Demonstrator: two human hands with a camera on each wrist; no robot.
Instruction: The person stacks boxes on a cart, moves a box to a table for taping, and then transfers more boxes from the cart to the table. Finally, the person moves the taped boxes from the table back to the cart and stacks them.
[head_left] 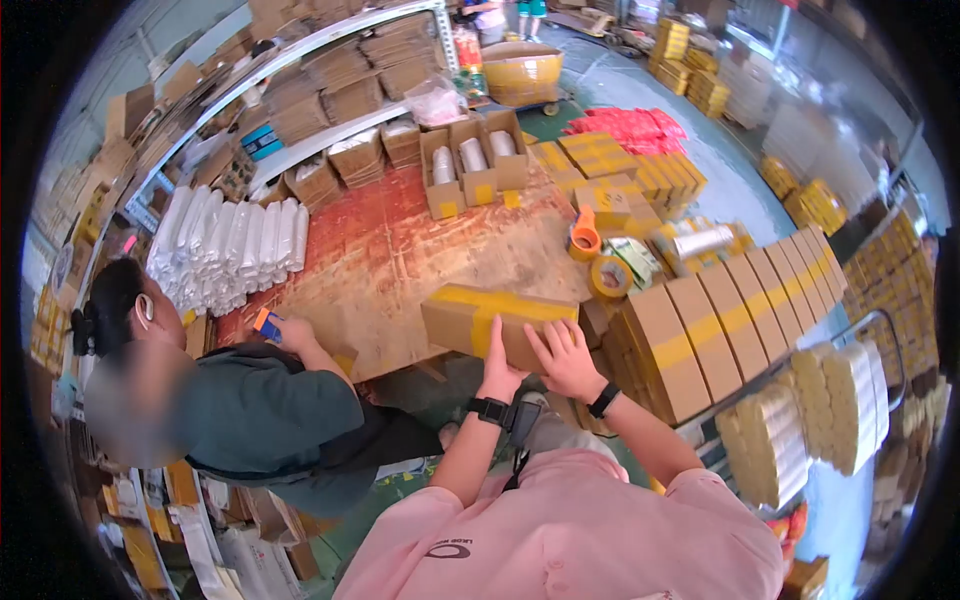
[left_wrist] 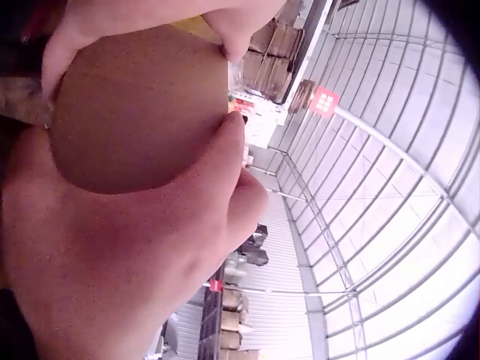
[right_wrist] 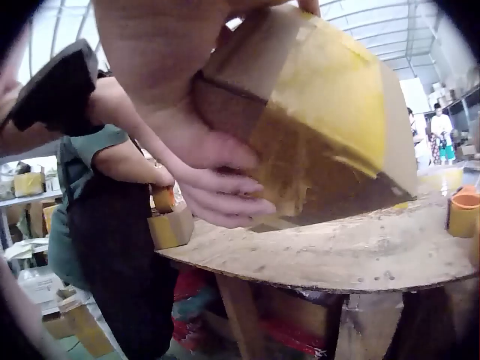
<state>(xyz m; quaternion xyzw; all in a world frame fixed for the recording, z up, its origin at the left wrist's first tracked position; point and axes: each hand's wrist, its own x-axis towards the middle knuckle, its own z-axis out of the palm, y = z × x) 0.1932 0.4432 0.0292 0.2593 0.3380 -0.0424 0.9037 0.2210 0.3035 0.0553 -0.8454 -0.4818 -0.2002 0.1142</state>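
Both hands hold a long brown cardboard box [head_left: 480, 310] with yellow tape, over the table's near edge. In the head view the left hand [head_left: 500, 368] grips its near side, and the right hand [head_left: 568, 360] lies over its right end. The left wrist view shows the box's plain brown face [left_wrist: 142, 112] between the left hand [left_wrist: 127, 232] below and the right hand [left_wrist: 150, 16] above. In the right wrist view the right hand [right_wrist: 169, 82] grips the taped box [right_wrist: 322, 127], with the left hand's fingers [right_wrist: 225, 196] along its lower edge.
Taped boxes [head_left: 690, 340] stand in a row at the right, beside tape rolls [head_left: 610, 276]. Open cartons [head_left: 470, 165] with white rolls stand at the table's back [head_left: 370, 240]; wrapped white rolls [head_left: 225, 245] are piled left. Another person [head_left: 270, 405] holds a blue-orange tool [head_left: 267, 324].
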